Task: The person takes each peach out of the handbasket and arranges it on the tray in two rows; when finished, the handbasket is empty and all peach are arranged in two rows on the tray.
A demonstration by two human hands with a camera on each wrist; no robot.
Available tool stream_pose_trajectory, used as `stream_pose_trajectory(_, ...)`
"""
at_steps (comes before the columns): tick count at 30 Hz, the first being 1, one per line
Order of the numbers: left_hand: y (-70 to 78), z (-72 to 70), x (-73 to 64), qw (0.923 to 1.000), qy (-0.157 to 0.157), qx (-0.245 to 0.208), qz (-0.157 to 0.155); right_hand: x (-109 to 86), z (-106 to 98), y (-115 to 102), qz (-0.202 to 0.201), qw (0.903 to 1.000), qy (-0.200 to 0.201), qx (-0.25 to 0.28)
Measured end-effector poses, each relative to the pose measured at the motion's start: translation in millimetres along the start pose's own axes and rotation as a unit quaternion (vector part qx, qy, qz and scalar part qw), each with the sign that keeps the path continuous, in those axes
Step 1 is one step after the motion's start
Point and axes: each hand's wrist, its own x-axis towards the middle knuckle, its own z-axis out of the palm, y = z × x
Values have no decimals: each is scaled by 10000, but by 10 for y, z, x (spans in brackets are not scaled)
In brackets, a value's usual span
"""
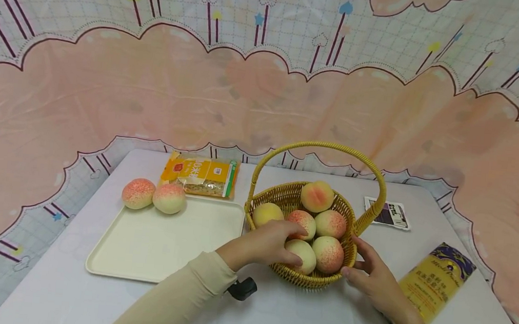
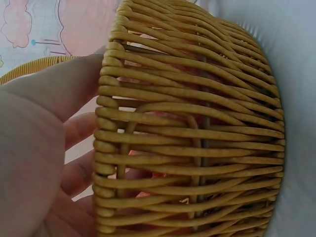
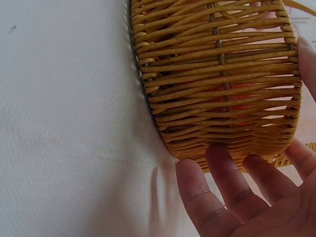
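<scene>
A yellow wicker basket (image 1: 295,281) with a tall arched handle holds several peaches. My left hand (image 1: 264,242) reaches over its front left rim, fingers on a red-speckled peach (image 1: 304,222) and thumb across a paler peach (image 1: 306,259). From the left wrist, the basket's woven side (image 2: 197,123) partly hides the fingers of my left hand (image 2: 44,128). At the basket's right side, my right hand (image 1: 376,283) holds the outer wall between thumb and fingers. In the right wrist view, the fingertips of my right hand (image 3: 247,197) touch the weave (image 3: 222,89).
A cream tray (image 1: 164,246) lies left of the basket. Two peaches (image 1: 138,193) sit at its back left corner, near an orange food packet (image 1: 202,176). On the right are a small dark-and-white sachet (image 1: 389,214) and a yellow-and-purple packet (image 1: 439,280).
</scene>
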Motion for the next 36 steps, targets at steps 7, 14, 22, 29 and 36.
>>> stream_pose_trajectory(7, -7, 30, 33, 9999, 36, 132, 55, -6, 10, 4, -209, 9998, -13, 36)
stream_pose_trajectory(14, 10, 27, 40, 9998, -87, 185, -69, -4, 6, 12, -174, 9998, -25, 52)
stream_pose_trajectory(22, 32, 30, 49, 9992, -138, 352, -158, -2, 6, 27, -225, 9997, 10, 18)
stream_pose_trajectory(29, 49, 47, 65, 9976, -196, 632, -210, -4, 9, 19, -282, 9996, 44, 8)
stream_pose_trajectory(36, 26, 58, 75, 9980, -281, 520, -241, -5, 7, 17, -217, 9998, 24, 42)
